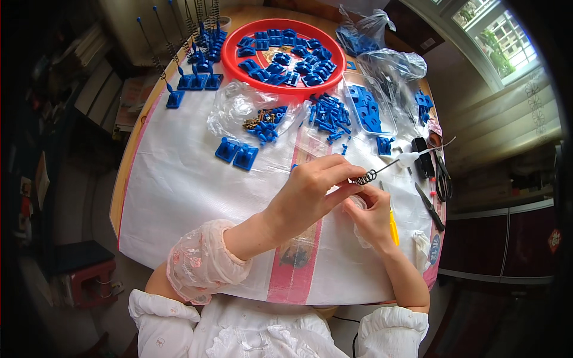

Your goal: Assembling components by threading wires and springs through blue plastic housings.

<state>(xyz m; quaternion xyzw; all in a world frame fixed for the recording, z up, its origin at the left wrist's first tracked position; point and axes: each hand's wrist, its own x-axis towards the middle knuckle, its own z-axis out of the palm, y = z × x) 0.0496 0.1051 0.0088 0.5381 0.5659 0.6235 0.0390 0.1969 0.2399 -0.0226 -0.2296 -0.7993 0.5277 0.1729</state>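
Note:
My left hand (313,190) pinches a black coil spring (365,177) between thumb and fingertips. A thin dark rod (388,166) runs out of the coil toward a white piece with a thin tip (407,159); whether they join, I cannot tell. Just below, my right hand (375,216) is closed, its fingertips close against the left ones; what they grip is hidden. Beside the right hand lies a yellow-handled tool (394,228), partly covered. Farther off, two blue square bases (236,153) sit on the white table cover (191,197).
A red round tray (224,56) holds several blue parts. Nearby lie blue pegs (331,116), gold screws (258,124) on plastic, and a clear box (391,128) of blue pieces. Spring-topped blue bases (194,80) stand far left. A knife (431,207) and scissors (443,182) lie right.

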